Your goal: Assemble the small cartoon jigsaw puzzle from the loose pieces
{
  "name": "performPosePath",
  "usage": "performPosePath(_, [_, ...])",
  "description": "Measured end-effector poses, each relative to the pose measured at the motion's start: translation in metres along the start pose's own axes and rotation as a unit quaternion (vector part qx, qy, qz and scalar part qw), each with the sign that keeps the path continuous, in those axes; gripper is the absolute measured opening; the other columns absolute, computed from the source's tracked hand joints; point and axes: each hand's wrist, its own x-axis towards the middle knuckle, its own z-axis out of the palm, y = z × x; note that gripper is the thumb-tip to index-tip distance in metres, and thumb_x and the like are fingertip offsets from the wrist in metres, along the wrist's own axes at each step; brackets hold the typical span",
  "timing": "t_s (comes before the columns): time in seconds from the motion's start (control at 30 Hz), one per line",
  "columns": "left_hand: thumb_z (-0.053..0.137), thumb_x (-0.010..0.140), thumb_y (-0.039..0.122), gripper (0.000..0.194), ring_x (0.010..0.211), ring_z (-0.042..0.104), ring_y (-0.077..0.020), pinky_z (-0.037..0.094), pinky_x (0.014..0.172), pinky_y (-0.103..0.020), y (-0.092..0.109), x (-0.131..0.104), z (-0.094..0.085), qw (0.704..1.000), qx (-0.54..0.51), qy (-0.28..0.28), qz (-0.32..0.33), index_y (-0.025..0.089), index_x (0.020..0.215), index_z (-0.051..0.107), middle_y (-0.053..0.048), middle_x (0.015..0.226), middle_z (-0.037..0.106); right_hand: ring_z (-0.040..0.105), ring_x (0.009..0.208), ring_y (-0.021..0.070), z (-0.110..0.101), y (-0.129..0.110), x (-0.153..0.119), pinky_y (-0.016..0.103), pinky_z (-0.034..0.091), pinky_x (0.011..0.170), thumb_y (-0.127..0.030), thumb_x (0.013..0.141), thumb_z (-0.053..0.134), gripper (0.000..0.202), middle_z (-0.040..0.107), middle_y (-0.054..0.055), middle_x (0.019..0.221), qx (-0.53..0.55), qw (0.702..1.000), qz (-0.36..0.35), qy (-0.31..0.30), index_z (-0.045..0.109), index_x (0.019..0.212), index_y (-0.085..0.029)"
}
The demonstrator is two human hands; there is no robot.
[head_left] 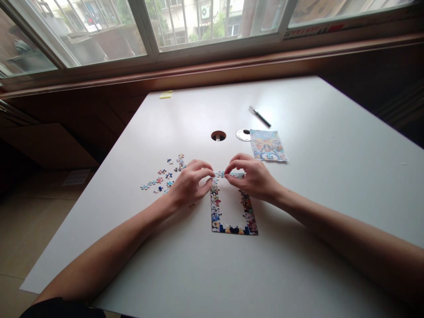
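Observation:
A rectangular border of joined jigsaw puzzle pieces (pixel 215 207) lies on the white table, its middle showing bare tabletop. My left hand (pixel 194 182) is at its far left corner, thumb and forefinger closed together on the edge pieces there. Across the far side, my right hand (pixel 253 176) pinches at a light blue jigsaw piece (pixel 220 174) in the top row and covers the far right corner. Loose jigsaw pieces (pixel 159 180) are scattered left of my left hand, some partly hidden behind it.
Beyond my right hand lies a colourful picture sheet (pixel 269 145), overlapping a round metal cover (pixel 243 134). A black pen (pixel 260 116) rests farther back. The table (pixel 185 269) has a round cable hole (pixel 218 136) and a yellow sticker (pixel 166 94) at its far edge, below a window.

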Motion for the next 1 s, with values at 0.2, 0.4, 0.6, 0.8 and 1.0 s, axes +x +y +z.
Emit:
performPosePath(0.2, [0.068,0.09,0.028,0.02,0.08,0.07,-0.016,0.061,0.076,-0.033,0.012,0.002,0.001,0.922,-0.331,-0.028,-0.199,0.015,0.104,0.062,-0.007,0.088,0.073,0.061,0.08,0.016,-0.001,-0.017,-0.002,0.032,0.051,0.071,-0.024,0.085,0.069,0.004,0.063,0.004,0.089,0.052,0.998,-0.037,0.029,0.071,0.082,-0.022])
performPosePath(0.4, [0.071,0.086,0.024,0.019,0.077,0.07,-0.0146,0.062,0.076,-0.033,0.016,0.005,-0.001,0.891,-0.389,-0.005,-0.233,0.013,0.102,0.072,-0.008,0.087,0.074,0.063,0.079,0.0161,-0.001,-0.017,-0.001,0.032,0.053,0.07,-0.024,0.086,0.069,0.007,0.066,0.004,0.09,0.058,0.997,-0.048,0.026,0.071,0.093,-0.022])
performPosePath(0.6, [0.076,0.085,0.027,0.026,0.07,0.072,-0.0156,0.062,0.069,-0.032,0.013,0.004,-0.001,0.883,-0.395,0.001,-0.252,0.014,0.103,0.062,-0.007,0.08,0.075,0.066,0.082,0.0164,-0.002,-0.014,-0.002,0.033,0.055,0.076,-0.026,0.086,0.07,0.01,0.068,0.004,0.092,0.055,0.997,-0.051,0.013,0.073,0.096,-0.023])
performPosePath(0.8, [0.07,0.089,0.028,0.021,0.072,0.072,-0.0161,0.062,0.069,-0.033,0.012,0.004,0.0,0.896,-0.373,-0.011,-0.24,0.014,0.101,0.062,-0.007,0.082,0.074,0.066,0.08,0.0169,-0.002,-0.014,-0.001,0.033,0.055,0.074,-0.025,0.087,0.068,0.007,0.068,0.004,0.091,0.036,0.997,-0.069,0.015,0.072,0.093,-0.023])
performPosePath(1.0, [0.063,0.088,0.014,0.009,0.094,0.068,-0.0187,0.058,0.086,-0.037,0.002,0.002,-0.001,0.993,-0.08,0.003,-0.09,0.016,0.091,0.071,-0.007,0.098,0.072,0.063,0.085,0.0199,-0.002,0.0,0.002,0.037,0.052,0.079,-0.023,0.083,0.07,0.005,0.067,0.005,0.089,-0.026,0.998,-0.034,-0.04,0.072,0.088,-0.022])
